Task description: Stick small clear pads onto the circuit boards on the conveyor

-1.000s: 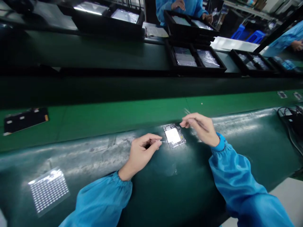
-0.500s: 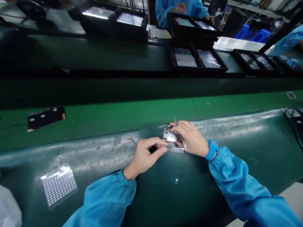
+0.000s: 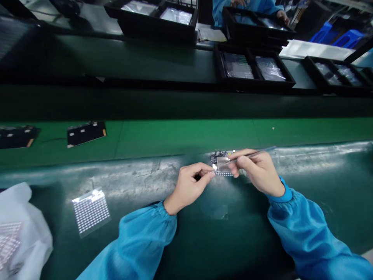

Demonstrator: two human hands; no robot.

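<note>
A small circuit board [image 3: 215, 159] with a silver metal plate lies on the dark green mat between my hands. Along its near edge runs a strip of white dot stickers [image 3: 223, 174]. My left hand [image 3: 190, 184] is closed, thumb and forefinger pinching the strip's left end by the board's corner. Pen-like in my right hand [image 3: 259, 169] is a pair of tweezers [image 3: 256, 152], tips pointing left over the silver plate. The right fingers partly cover the board's right side.
A sheet of white dots [image 3: 91, 212] lies to the left, beside a white plastic bag [image 3: 26, 217]. Black panels [image 3: 86, 134] rest on the green strip [image 3: 175, 136] beyond the mat. Black trays [image 3: 253, 70] with bagged pieces stand farther back, near a co-worker's blue sleeves [image 3: 262, 6].
My right hand has turned and drawn back to the right, so the tweezers now point left over the board. The left hand keeps its pinch. The view has shifted left.
</note>
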